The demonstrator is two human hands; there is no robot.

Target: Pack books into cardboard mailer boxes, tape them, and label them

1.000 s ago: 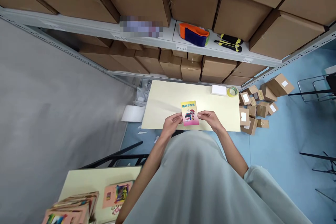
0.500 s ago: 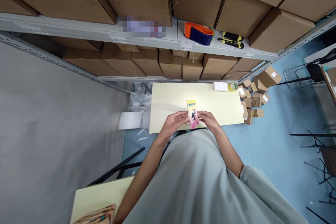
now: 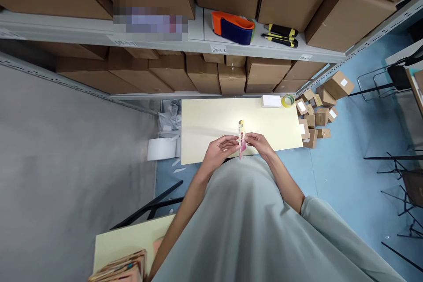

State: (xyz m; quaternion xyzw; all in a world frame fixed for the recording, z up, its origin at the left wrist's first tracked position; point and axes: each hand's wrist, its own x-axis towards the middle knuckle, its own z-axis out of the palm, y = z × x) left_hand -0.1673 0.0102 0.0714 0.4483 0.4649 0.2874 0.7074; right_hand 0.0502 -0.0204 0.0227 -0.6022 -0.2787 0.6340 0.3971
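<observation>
A thin yellow-and-pink printed box (image 3: 241,134) is upright between my hands, above the near edge of the cream table (image 3: 206,116). Its narrow side is turned mostly toward me, with a strip of the pink face showing on the right. My left hand (image 3: 220,150) grips its left side, thumb and fingers closed against it. On the other side, my right hand (image 3: 258,143) pinches the right edge. Part of the box's lower half is hidden by my fingertips.
A white box (image 3: 271,101) and a tape roll (image 3: 288,100) sit at the table's far right. Cartons (image 3: 315,116) are heaped beyond. Overhead, a shelf (image 3: 194,46) carries an orange-and-blue strap roll (image 3: 233,28) and utility knives (image 3: 281,36). Worn booklets (image 3: 122,266) lie lower left.
The box has been turned so that its narrow side shows instead of its printed front. Both hands still hold it. The view has shifted slightly.
</observation>
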